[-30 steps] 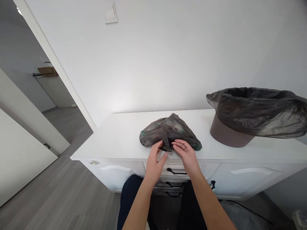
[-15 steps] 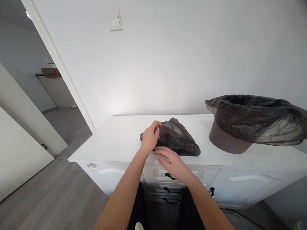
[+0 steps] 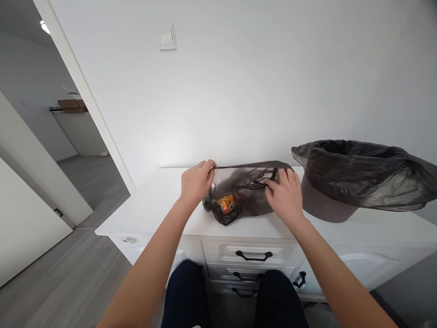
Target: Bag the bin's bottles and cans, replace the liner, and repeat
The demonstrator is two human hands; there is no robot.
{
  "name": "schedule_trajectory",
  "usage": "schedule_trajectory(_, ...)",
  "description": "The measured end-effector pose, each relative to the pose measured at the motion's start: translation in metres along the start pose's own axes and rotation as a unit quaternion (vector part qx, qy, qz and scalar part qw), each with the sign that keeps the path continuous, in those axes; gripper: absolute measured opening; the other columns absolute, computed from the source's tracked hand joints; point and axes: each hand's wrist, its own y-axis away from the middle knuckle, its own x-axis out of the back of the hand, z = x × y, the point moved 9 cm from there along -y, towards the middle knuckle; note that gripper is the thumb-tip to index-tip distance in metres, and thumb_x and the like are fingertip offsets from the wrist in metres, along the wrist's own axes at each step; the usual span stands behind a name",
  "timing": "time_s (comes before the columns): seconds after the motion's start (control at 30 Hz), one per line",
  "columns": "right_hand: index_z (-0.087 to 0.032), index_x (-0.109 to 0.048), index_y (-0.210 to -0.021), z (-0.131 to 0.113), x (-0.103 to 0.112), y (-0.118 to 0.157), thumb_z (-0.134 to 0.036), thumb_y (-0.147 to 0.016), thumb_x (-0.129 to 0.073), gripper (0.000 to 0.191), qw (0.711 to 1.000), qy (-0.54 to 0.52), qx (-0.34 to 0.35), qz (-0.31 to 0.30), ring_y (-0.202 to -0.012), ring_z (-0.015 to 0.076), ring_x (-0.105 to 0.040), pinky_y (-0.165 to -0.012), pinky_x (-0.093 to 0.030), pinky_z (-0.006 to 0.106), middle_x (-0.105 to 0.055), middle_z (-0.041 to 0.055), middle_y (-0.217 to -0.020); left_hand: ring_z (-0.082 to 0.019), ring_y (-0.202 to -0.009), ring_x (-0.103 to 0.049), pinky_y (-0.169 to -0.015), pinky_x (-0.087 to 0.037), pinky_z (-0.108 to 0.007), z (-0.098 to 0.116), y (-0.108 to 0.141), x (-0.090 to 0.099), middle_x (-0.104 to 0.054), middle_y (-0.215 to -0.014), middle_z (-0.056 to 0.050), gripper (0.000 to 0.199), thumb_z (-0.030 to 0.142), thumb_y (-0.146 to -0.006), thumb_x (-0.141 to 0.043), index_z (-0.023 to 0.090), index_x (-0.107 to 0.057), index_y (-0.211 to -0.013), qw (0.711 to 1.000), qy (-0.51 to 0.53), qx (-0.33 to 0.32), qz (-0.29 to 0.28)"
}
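A thin black plastic bag (image 3: 254, 205) lies on the white cabinet top, its edge stretched between my two hands. My left hand (image 3: 198, 182) pinches the bag's rim at its left end. At the right end, my right hand (image 3: 286, 193) has its fingers closed on the bag near some twisted black strands. An orange printed wrapper (image 3: 226, 203) shows at the bag's lower left. What else the bag contains is hard to make out.
A brownish bin (image 3: 324, 202) with a loose black liner (image 3: 362, 168) stands close to the right of my right hand. The cabinet top (image 3: 153, 200) meets a white wall with a switch (image 3: 167, 38). Black-handled drawers (image 3: 254, 256) are below, near my knees.
My hands have moved apart, the left one leftward and the right one rightward and up. The bunched bag is now spread wide, and the orange wrapper has come into view.
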Motion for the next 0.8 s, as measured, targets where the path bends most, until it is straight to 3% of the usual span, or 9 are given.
schedule_trajectory(0.1,-0.017,-0.076,-0.081,0.018,-0.006,-0.001,-0.018,-0.084,-0.051,0.025,0.996,0.017,0.067,-0.056,-0.134,0.0397,-0.036,-0.11,-0.031,0.063,-0.049,0.0142,-0.139,-0.018,-0.077,-0.062,-0.056,-0.027,-0.029,-0.007,-0.005,-0.002,-0.07,-0.096,0.0,0.026,0.028,-0.098,-0.036,0.028,-0.06,-0.108,0.995,-0.09,-0.033,-0.015)
schedule_trajectory(0.27,-0.018,-0.075,-0.082,0.027,-0.01,0.027,-0.004,-0.078,-0.045,0.032,0.958,0.008,0.225,-0.176,-0.135,0.0324,-0.041,-0.104,-0.045,0.05,-0.048,0.0109,-0.144,-0.019,-0.081,-0.063,-0.058,-0.031,-0.028,-0.032,-0.013,0.0,-0.07,-0.099,-0.002,0.028,0.028,-0.098,-0.035,0.027,-0.061,-0.109,0.989,-0.14,-0.016,-0.042)
schedule_trajectory(0.43,-0.018,-0.071,-0.081,0.036,0.01,0.075,0.01,-0.074,-0.033,0.048,0.93,0.07,0.317,-0.173,-0.134,0.0283,-0.044,-0.094,-0.051,0.044,-0.052,0.0113,-0.141,-0.019,-0.084,-0.063,-0.062,-0.036,-0.029,-0.047,-0.026,-0.005,-0.069,-0.105,-0.001,0.027,0.027,-0.096,-0.038,0.027,-0.062,-0.107,0.991,-0.113,-0.002,-0.072)
schedule_trajectory(0.53,-0.02,-0.072,-0.092,0.059,0.018,0.094,0.011,-0.072,-0.035,0.052,0.933,0.099,0.301,-0.169,-0.131,0.0286,-0.047,-0.091,-0.052,0.043,-0.05,0.0106,-0.142,-0.02,-0.084,-0.063,-0.064,-0.04,-0.03,-0.049,-0.03,0.0,-0.069,-0.104,0.0,0.026,0.026,-0.095,-0.039,0.028,-0.063,-0.107,0.995,-0.079,0.018,-0.055)
schedule_trajectory(0.67,-0.022,-0.07,-0.107,0.089,0.022,0.102,0.003,-0.076,-0.041,0.05,0.959,0.097,0.195,-0.179,-0.126,0.0319,-0.05,-0.09,-0.051,0.047,-0.049,0.0134,-0.141,-0.024,-0.1,-0.059,-0.081,-0.046,-0.035,-0.021,-0.007,0.019,-0.064,-0.112,-0.007,0.032,0.021,-0.09,-0.041,0.024,-0.061,-0.116,0.999,0.002,0.014,0.036)
schedule_trajectory(0.73,-0.024,-0.067,-0.116,0.082,0.02,0.105,-0.005,-0.079,-0.044,0.048,0.971,0.065,0.15,-0.173,-0.125,0.033,-0.049,-0.094,-0.049,0.05,-0.049,0.0128,-0.141,-0.026,-0.108,-0.056,-0.091,-0.045,-0.04,0.013,0.02,0.022,-0.062,-0.114,-0.01,0.034,0.02,-0.09,-0.04,0.023,-0.062,-0.116,0.994,0.068,-0.039,0.073)
schedule_trajectory(0.8,-0.027,-0.063,-0.123,0.058,0.011,0.108,-0.01,-0.081,-0.044,0.049,0.975,0.014,0.137,-0.172,-0.123,0.0313,-0.05,-0.097,-0.047,0.049,-0.052,0.0098,-0.138,-0.025,-0.104,-0.058,-0.093,-0.046,-0.04,0.057,0.049,0.006,-0.064,-0.106,-0.009,0.033,0.021,-0.09,-0.038,0.025,-0.065,-0.108,0.982,0.135,-0.132,0.03)
